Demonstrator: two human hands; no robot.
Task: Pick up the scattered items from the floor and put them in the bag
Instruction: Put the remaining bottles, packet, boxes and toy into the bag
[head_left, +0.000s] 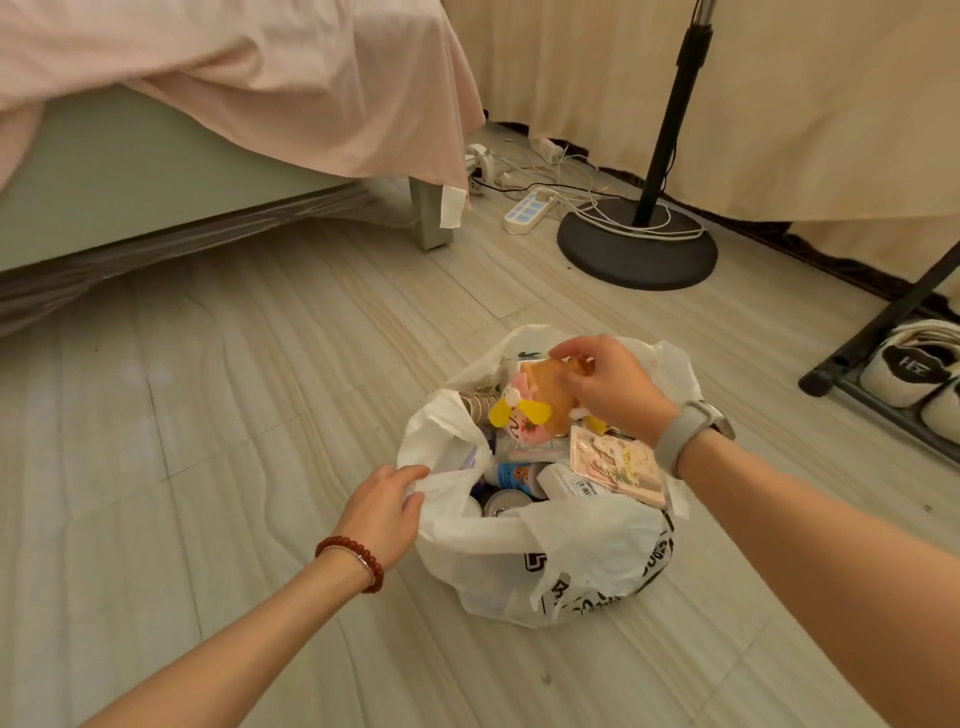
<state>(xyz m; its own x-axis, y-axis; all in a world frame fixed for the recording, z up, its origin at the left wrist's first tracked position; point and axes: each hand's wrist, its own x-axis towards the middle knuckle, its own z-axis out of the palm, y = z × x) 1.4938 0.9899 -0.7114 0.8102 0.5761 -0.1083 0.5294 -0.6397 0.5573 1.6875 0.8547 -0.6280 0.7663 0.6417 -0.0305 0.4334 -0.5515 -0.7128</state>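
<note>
Scattered items are seen gathered inside a white plastic bag (571, 561) that sits on the pale wood-grain floor (234, 415), its mouth held open. At the left, the bag's near-left rim is pinched by the left hand (384, 506), whose thumb and fingers are curled narrowly round a fold of the plastic; a red bead bracelet (350, 558) is worn on that wrist. Just right of those fingertips, down inside the bag, a small white bottle with a blue label (511, 475) and the top of a can (506, 501) are seen. Above these, a pink toy fan with yellow blades (519, 415) lies against a stack of paper cups (475, 402). Touching the fan, an orange-brown packet (545, 395) is gripped from above by the right hand (608, 387), the fingers bent round its upper edge over the far side of the bag's mouth. Below that palm, a pink illustrated card pack (618, 465) rests tilted against the bag's right wall, beside a white barcoded box (569, 483). A grey watch band (685, 431) is worn on the right wrist. Well beyond the fingers, a bed with a pink sheet (234, 78), a power strip (527, 208), a black stand base (636, 249) and white shoes (909, 369) are seen.
</note>
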